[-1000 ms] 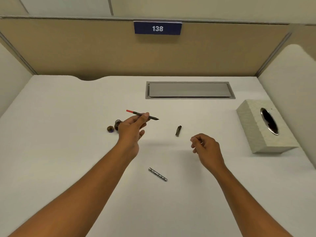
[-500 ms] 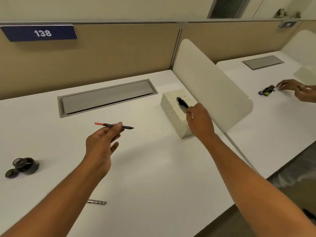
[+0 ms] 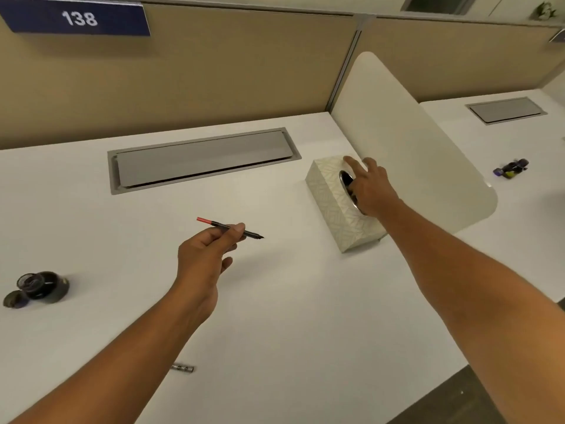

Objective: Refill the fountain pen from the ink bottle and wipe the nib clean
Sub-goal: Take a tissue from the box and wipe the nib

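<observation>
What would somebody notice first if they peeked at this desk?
Probably the right hand resting on top of the patterned tissue box at the desk's right side, fingers at its dark oval opening. Next, the left hand in the middle, pinching a thin fountain pen part with a red end above the white desk. Far left sits an open ink bottle with its cap beside it.

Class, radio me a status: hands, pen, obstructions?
Left hand pinching pen, nib right. Right hand at tissue box opening, no tissue seen. Ink bottle open. No obstructions.
</observation>
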